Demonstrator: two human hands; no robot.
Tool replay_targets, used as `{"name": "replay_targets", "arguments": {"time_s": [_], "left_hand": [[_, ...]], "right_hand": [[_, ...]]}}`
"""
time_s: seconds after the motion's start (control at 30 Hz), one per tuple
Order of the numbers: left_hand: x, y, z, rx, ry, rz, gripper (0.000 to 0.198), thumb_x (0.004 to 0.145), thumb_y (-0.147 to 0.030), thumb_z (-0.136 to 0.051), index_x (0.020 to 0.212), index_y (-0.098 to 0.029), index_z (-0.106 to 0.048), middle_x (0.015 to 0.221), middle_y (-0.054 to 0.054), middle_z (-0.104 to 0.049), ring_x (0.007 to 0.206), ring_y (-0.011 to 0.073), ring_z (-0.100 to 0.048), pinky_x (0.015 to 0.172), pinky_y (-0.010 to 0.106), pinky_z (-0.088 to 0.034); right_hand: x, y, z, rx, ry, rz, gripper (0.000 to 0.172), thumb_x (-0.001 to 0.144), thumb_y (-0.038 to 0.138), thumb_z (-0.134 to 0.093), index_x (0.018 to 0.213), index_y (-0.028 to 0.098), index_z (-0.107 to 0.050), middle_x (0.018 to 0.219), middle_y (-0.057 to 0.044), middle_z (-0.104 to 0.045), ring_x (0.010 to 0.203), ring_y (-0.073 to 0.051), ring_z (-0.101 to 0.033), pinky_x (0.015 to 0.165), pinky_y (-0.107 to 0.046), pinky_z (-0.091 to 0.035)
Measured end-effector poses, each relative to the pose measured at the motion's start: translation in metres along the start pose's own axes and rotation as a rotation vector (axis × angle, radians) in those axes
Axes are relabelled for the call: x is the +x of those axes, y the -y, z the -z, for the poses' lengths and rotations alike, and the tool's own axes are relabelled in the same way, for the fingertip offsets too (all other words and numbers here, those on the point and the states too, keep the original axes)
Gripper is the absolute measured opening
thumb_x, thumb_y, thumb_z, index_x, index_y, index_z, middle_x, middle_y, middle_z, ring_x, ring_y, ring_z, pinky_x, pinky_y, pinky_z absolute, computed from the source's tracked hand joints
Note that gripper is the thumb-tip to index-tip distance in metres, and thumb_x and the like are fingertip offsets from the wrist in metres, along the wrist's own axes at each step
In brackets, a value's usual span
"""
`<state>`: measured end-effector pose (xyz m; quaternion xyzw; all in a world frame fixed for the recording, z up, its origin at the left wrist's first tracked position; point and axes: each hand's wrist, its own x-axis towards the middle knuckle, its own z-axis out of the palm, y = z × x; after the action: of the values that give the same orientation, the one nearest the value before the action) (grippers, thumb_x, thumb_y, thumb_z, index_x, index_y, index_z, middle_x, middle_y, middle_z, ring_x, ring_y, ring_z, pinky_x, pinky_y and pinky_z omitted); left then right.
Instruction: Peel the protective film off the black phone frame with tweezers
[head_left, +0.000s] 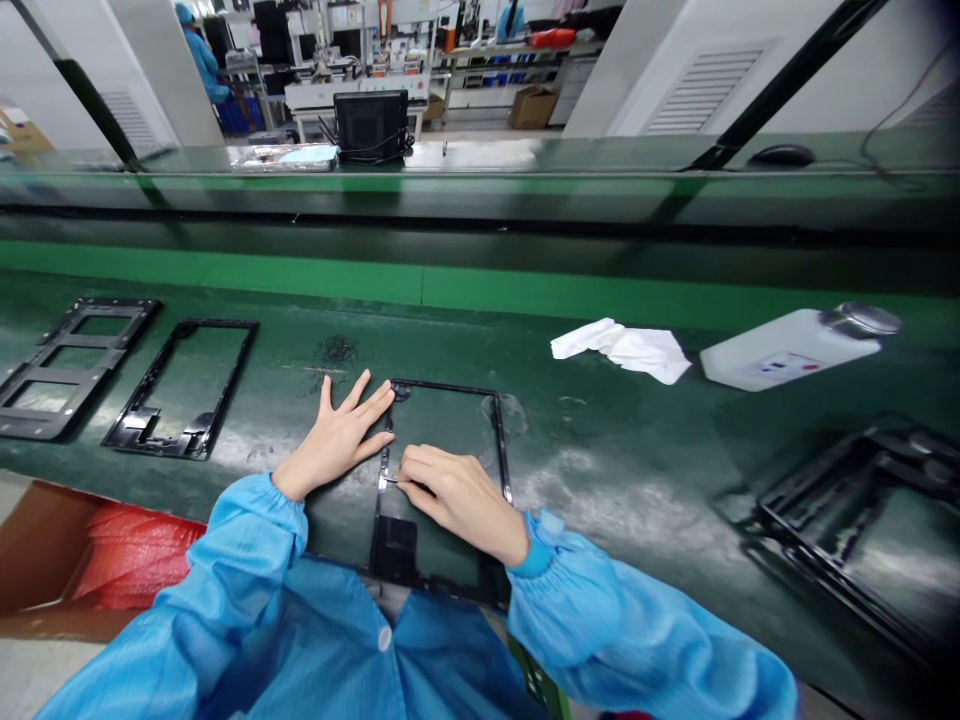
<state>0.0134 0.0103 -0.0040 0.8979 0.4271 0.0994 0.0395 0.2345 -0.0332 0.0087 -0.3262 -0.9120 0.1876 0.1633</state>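
Observation:
A thin black rectangular frame (pixel 504 445) lies on the bench in front of me, with a wider black panel at its near end. My left hand (pixel 337 438) is spread flat beside it, fingertips touching the frame's upper left edge. Over the frame's opening, my right hand (pixel 450 490) is closed in a pinch at the left side bar. A small shiny sliver shows at its fingertips, too small to name. Just beyond my left hand is a pile of fine black scraps (pixel 336 350).
Left on the green bench (pixel 622 470) lie a similar black frame (pixel 244 370) and a grey fixture plate (pixel 56 375). Right are a crumpled white cloth (pixel 630 348), a white bottle (pixel 787 350) lying tilted and stacked black frames (pixel 825 500). A box with red wrap (pixel 142 550) stands below left.

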Motion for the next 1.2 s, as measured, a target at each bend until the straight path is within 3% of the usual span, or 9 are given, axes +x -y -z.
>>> {"name": "replay_targets", "arguments": {"time_s": [0.5,0.9,1.03,1.2], "left_hand": [[0.0001,0.0003,-0.0002,0.014,0.023,0.012,0.061,0.102,-0.044,-0.034,0.154,-0.025,-0.009,0.155,0.007,-0.026,0.147,0.0258,-0.003,0.111,0.065,0.007],[-0.0004,0.0007,0.0004,0.005,0.016,0.005,0.060,0.102,-0.043,-0.033,0.154,-0.025,-0.007,0.155,0.007,-0.027,0.147,0.0257,-0.005,0.111,0.065,0.006],[-0.0005,0.0005,0.0002,0.003,0.012,0.006,0.060,0.102,-0.044,-0.034,0.154,-0.025,-0.010,0.154,0.008,-0.029,0.147,0.0253,-0.005,0.111,0.065,0.004],[-0.0005,0.0008,-0.0007,0.005,0.023,0.008,0.061,0.102,-0.044,-0.034,0.154,-0.025,-0.008,0.155,0.007,-0.026,0.147,0.0260,-0.006,0.111,0.065,0.005]], "right_hand": [[-0.0006,-0.0009,-0.0003,0.036,0.035,0.053,0.014,0.096,0.017,-0.050,0.082,0.019,-0.053,0.085,-0.001,-0.059,0.083,-0.015,-0.054,0.068,-0.024,-0.036],[-0.0024,-0.0033,0.0007,0.081,0.020,0.003,0.010,0.097,0.020,-0.050,0.090,0.020,-0.057,0.090,-0.001,-0.060,0.088,-0.015,-0.055,0.071,-0.023,-0.038],[-0.0040,-0.0008,0.0016,0.016,0.027,-0.046,0.005,0.095,0.024,-0.053,0.094,0.021,-0.057,0.095,-0.002,-0.060,0.090,-0.016,-0.054,0.066,-0.024,-0.037],[-0.0040,0.0034,0.0019,-0.065,0.035,-0.002,0.012,0.098,0.023,-0.049,0.088,0.020,-0.055,0.093,-0.002,-0.061,0.087,-0.016,-0.052,0.062,-0.026,-0.034]]}}
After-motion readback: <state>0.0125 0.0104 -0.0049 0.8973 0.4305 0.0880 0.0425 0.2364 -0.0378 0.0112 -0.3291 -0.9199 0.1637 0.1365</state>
